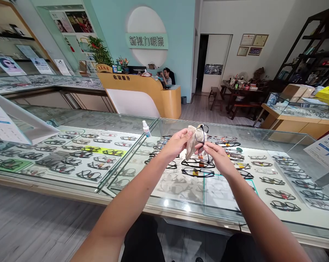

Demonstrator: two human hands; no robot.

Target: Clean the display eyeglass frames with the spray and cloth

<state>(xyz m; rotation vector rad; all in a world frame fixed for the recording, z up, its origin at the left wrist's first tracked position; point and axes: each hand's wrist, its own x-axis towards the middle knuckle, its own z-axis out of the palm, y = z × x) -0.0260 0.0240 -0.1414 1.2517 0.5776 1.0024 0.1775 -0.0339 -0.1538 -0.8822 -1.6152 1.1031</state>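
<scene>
Above the glass display case, my left hand (182,140) is closed on a beige cloth (191,148), which is bunched around part of a pair of dark-framed eyeglasses (201,135). My right hand (215,154) pinches the same eyeglasses lower down, on their right side. The frame is held upright, turned on its side, and the cloth hides part of it. On the glass top beneath, several pairs of eyeglasses (198,172) lie in rows. A small white spray bottle (146,129) stands to the left of my hands.
Glass display cases (126,198) with eyeglasses inside run left and right in front of me. A white sign stand (41,125) is at left, another sign (326,149) at right. Behind are a wooden counter (134,87) with a seated person (167,75), and a dark wooden table (241,87).
</scene>
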